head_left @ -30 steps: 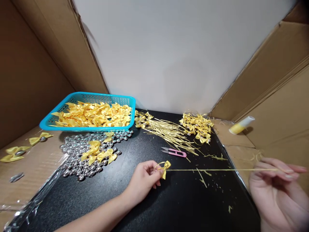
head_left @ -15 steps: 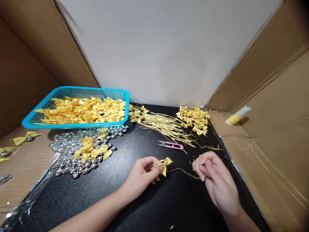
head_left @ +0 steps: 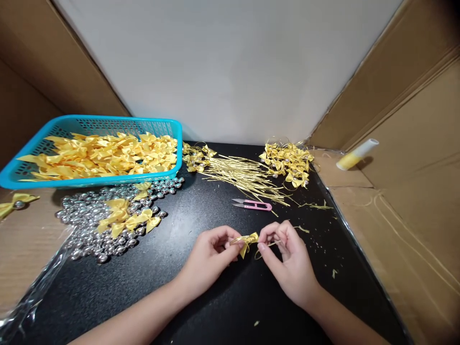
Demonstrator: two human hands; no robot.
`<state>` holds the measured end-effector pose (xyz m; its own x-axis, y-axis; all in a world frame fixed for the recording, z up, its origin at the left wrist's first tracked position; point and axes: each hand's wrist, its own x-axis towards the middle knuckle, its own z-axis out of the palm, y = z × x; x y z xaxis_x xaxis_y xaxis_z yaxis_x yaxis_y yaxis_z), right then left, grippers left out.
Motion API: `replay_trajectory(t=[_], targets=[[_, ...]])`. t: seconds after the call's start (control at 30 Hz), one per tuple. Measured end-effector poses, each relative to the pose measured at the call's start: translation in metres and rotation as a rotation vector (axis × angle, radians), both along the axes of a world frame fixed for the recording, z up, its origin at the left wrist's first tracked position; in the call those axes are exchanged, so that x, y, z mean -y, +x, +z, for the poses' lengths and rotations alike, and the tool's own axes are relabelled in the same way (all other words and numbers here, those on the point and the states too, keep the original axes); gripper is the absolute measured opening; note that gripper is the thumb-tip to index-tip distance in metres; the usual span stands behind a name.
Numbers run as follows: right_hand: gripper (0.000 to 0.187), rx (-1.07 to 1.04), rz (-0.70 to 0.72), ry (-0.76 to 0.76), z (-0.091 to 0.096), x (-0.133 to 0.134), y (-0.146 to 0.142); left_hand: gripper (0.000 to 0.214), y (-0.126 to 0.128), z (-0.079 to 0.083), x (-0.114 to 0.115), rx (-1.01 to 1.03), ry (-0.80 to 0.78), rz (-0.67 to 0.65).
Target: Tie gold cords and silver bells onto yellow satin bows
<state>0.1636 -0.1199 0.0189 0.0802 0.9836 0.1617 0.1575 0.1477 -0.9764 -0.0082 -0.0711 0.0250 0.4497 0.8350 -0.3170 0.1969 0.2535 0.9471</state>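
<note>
Pinched between the thumb and fingers of my left hand (head_left: 217,254) is a yellow ribbon bow (head_left: 247,243) with a gold cord running along it. Close on its right, my right hand (head_left: 287,261) is closed on the thin gold cord (head_left: 258,255), which curls down in a small loop beside the bow. Part of the cord is hidden behind my right fingers. Pink-handled thread snips (head_left: 257,205) lie on the black table just beyond my hands. Behind them is a pile of cut gold cords (head_left: 240,175).
A blue basket (head_left: 178,143) full of yellow bows stands at back left. In front lie silver bells or beads (head_left: 86,215) with several bows on top. Finished-looking bows (head_left: 287,160) are heaped at back right. A white-and-yellow tube (head_left: 355,155) leans on the right cardboard.
My right hand has moved left, from holding the cord stretched out to close beside the bow. The cord is now looped near it. The view has shifted slightly.
</note>
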Motion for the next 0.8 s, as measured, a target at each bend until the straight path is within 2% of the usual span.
replay_trajectory(t=[0.13, 0.27, 0.43, 0.63, 0.8], targets=[[0.033, -0.036, -0.018, -0.005, 0.000, 0.000, -0.003, 0.024, 0.000, -0.002, -0.001, 0.010, 0.011, 0.007], [0.032, 0.006, -0.112, 0.016, -0.002, -0.002, -0.005, 0.021, 0.000, -0.006, -0.001, 0.039, 0.012, 0.017], [0.034, -0.088, -0.064, -0.147, 0.001, -0.004, -0.005, 0.017, 0.000, -0.008, 0.001, 0.067, 0.022, 0.030], [0.038, -0.157, -0.063, -0.238, 0.002, -0.003, -0.007, 0.019, -0.001, -0.006, 0.002, 0.055, 0.012, 0.017], [0.032, -0.312, -0.148, -0.151, 0.011, -0.005, 0.005, 0.020, -0.001, -0.004, 0.000, 0.041, -0.018, 0.090]])
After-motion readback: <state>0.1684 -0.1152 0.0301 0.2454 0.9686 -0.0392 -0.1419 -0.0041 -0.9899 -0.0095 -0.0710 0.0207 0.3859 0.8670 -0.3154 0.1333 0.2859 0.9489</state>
